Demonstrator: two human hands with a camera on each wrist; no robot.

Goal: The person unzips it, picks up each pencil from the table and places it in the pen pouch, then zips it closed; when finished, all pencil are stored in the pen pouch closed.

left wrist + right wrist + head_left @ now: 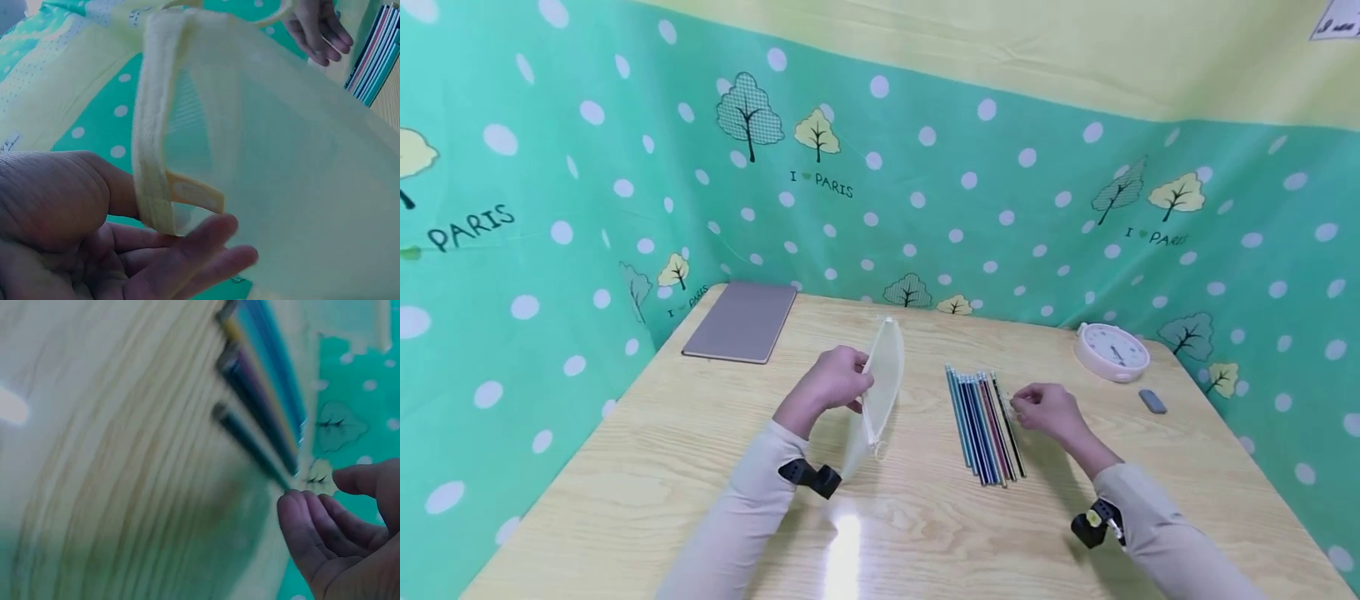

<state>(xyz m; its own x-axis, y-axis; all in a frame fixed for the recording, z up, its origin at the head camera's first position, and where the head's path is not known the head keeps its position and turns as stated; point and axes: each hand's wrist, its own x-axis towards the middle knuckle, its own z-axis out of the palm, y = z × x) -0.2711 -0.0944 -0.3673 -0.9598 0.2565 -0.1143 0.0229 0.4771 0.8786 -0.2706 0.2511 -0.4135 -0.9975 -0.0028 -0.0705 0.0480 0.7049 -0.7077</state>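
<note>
- Head view: note the pouch (pixel 887 375), held roughly upright over the wooden table (pixel 647 467), clamped between thumb and fingers of the left hand (pixel 835 379). See also the pencils (pixel 985 429), lying side by side on the wood between pouch and right hand (pixel 1051 410). Judge as done: taking up the pouch. Judge as left: every visible pencil, outside it.
- Left wrist view: note thumb and fingers pinching the pouch's edge beside a small tab (pixel 199 192). Through the translucent side, make out no pencil within; judge as unfilled.
- Right wrist view: note thumb and fingertips standing apart, near the end of the outermost pencil (pixel 250 445); cannot tell whether touching. Judge as not yet done: gripping any pencil.
</note>
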